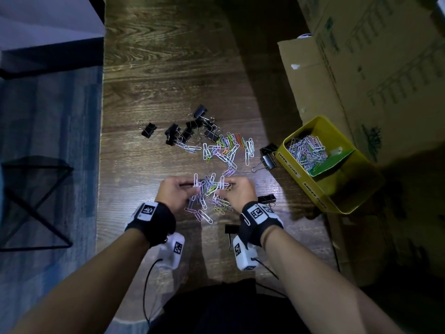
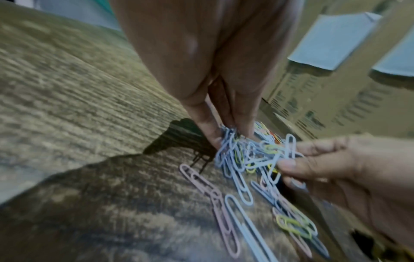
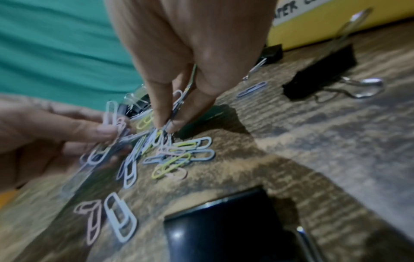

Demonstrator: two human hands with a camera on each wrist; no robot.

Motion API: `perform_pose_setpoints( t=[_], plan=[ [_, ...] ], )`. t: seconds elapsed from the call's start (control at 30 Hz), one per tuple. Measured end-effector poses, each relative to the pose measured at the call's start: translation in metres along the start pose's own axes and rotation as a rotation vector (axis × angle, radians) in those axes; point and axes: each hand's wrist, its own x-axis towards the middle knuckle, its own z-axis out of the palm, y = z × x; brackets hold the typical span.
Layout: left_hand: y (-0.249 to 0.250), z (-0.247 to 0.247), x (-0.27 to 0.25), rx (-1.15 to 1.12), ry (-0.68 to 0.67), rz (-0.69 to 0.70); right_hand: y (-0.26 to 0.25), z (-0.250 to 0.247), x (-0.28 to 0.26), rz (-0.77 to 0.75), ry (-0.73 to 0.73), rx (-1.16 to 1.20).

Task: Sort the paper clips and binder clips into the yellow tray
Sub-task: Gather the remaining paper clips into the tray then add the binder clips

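A tangled bunch of pastel paper clips (image 1: 208, 189) is lifted just above the wooden floor. My left hand (image 1: 195, 189) pinches it from the left and my right hand (image 1: 222, 189) from the right. In the left wrist view the left fingertips (image 2: 215, 140) squeeze the bunch (image 2: 241, 159); in the right wrist view the right fingertips (image 3: 161, 122) do the same. More paper clips (image 1: 226, 150) lie scattered beyond, with several black binder clips (image 1: 190, 128) behind them. The yellow tray (image 1: 289, 165) sits at the right, with paper clips (image 1: 307, 150) in its far compartment.
Cardboard boxes (image 1: 361, 68) stand behind and beside the tray. Binder clips lie near the tray (image 1: 268, 155), by my right wrist (image 1: 266, 198) and under it (image 3: 224, 221). A blue rug (image 1: 48, 141) with a black wire stand (image 1: 36, 201) is at the left.
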Motion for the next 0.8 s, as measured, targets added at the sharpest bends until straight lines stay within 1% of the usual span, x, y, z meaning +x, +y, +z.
perform_pose_setpoints(
  t=[0.1, 0.17, 0.33, 0.4, 0.47, 0.57, 0.63, 0.73, 0.8],
  plan=[
    [0.001, -0.008, 0.001, -0.189, -0.040, -0.048, 0.005, -0.008, 0.000, 0.009, 0.010, 0.125],
    [0.006, -0.014, 0.001, -0.259, -0.055, -0.066, 0.006, -0.016, -0.002, 0.012, -0.011, 0.203],
    [0.018, -0.031, 0.004, -0.300, -0.083, -0.102, 0.005, -0.039, -0.013, -0.006, -0.006, 0.360],
    [0.029, -0.032, 0.002, -0.308, -0.089, -0.096, 0.004, -0.051, -0.018, -0.007, 0.013, 0.416],
    [0.047, -0.030, 0.000, -0.345, -0.124, -0.086, 0.002, -0.064, -0.023, -0.025, 0.033, 0.460],
    [0.086, -0.014, -0.006, -0.377, -0.239, -0.033, -0.003, -0.086, -0.034, -0.058, 0.073, 0.504],
    [0.116, 0.007, -0.008, -0.399, -0.307, 0.006, -0.005, -0.102, -0.041, -0.079, 0.087, 0.578],
    [0.160, 0.048, -0.005, -0.468, -0.371, 0.049, -0.007, -0.132, -0.052, -0.143, 0.145, 0.720],
    [0.186, 0.081, -0.001, -0.480, -0.426, 0.076, -0.006, -0.152, -0.055, -0.183, 0.217, 0.750]
  ],
)
